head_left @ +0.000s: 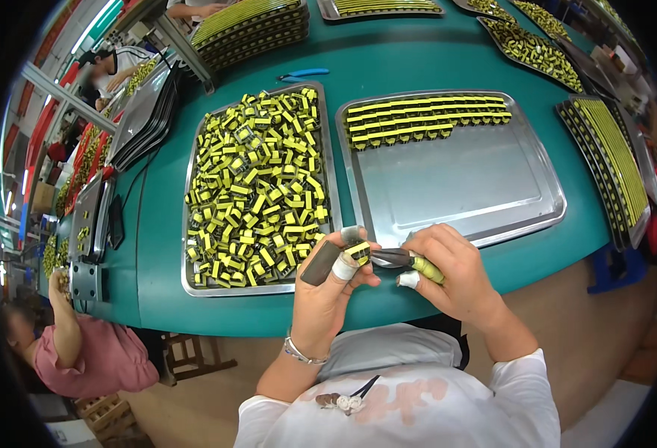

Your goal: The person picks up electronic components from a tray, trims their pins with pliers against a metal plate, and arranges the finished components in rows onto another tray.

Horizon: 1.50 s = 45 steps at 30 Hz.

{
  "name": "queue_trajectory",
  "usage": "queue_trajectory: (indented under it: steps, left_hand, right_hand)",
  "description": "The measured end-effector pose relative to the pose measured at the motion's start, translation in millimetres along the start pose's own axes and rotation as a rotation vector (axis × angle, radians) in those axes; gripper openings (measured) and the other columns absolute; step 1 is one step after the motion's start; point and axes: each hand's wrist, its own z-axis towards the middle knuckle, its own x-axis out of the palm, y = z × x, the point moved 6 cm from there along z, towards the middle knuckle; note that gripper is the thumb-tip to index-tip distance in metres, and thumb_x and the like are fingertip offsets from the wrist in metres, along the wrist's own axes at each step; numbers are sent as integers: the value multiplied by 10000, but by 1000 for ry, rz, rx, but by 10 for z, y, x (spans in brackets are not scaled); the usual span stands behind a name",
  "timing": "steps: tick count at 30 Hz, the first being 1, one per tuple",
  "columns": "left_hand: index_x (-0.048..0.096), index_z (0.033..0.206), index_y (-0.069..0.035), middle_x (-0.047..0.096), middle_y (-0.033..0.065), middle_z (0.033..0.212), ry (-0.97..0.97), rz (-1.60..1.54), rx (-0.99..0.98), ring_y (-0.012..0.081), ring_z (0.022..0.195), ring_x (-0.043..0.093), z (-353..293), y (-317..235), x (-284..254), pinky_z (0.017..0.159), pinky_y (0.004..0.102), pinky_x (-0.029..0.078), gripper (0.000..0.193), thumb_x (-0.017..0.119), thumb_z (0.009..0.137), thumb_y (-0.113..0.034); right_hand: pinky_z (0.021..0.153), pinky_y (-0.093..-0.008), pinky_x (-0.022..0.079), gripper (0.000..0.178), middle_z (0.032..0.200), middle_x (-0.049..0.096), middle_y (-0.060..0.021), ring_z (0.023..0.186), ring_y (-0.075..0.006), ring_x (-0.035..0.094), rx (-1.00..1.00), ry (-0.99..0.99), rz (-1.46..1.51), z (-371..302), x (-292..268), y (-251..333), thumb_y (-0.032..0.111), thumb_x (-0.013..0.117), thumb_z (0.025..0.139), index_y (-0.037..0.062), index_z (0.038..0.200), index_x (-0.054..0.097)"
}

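Note:
My left hand (319, 310) is closed on a small yellow-and-black transformer (359, 252), held up above the front edge of the table. White tape wraps its thumb, and a dark grey flat piece (318, 264) lies against the same hand. In my right hand (459, 272), also taped at the thumb, is a pair of pliers (427, 269) with yellow-green grips. Their dark jaws point left and meet the transformer's side; whether they pinch it I cannot tell. Behind my left hand, a metal tray (246, 292) holds a heap of loose transformers (261, 179).
A second metal tray (463, 175) carries neat rows of transformers (427, 119) along its far side. Blue-handled cutters (304, 75) lie behind the trays. Stacked full trays (250, 33) stand at the back, others (608, 164) at right. A co-worker in pink (93, 355) sits at left.

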Motion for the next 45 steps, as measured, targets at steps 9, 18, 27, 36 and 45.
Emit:
queue_trajectory:
  steps: [9, 18, 27, 36, 45]
  left_hand:
    - [530, 1107, 12, 611, 142, 1049, -46, 292, 229, 164, 858, 620, -35, -100, 6, 677, 302, 574, 373, 724, 811, -107]
    - [529, 1063, 18, 597, 130, 1027, -25, 444, 383, 207, 939, 620, -97, -110, -77, 682, 330, 600, 348, 729, 782, -23]
    - [521, 1074, 30, 595, 117, 1037, -72, 383, 339, 164, 938, 595, -176, -112, -16, 818, 293, 515, 350, 730, 796, -13]
    - [531, 1088, 43, 609, 119, 1031, -37, 281, 224, 149, 900, 593, -148, -84, 2, 775, 288, 531, 341, 718, 810, -23]
    - [533, 1106, 38, 632, 149, 1003, -73, 425, 326, 161, 814, 618, -165, -70, -45, 706, 329, 586, 339, 697, 823, -51]
  right_hand:
    - [729, -377, 461, 326, 890, 573, -88, 824, -276, 551, -27, 56, -67, 17, 51, 58, 49, 690, 644, 43, 960, 609]
    - [574, -358, 457, 283, 741, 566, -90, 667, -265, 556, -130, -14, -142, -27, 76, 81, 35, 679, 612, 10, 885, 609]
    - [603, -370, 448, 246, 739, 561, -104, 687, -279, 549, -68, -4, -74, -49, 46, 77, 73, 686, 641, 5, 860, 600]
    - [623, -369, 446, 231, 751, 566, -110, 702, -292, 546, -57, -38, -27, -35, 95, 60, 86, 693, 679, 5, 875, 601]
    - [574, -363, 435, 195, 721, 564, -104, 655, -279, 534, -51, -9, -48, -24, 121, 72, 69, 687, 690, 7, 856, 604]
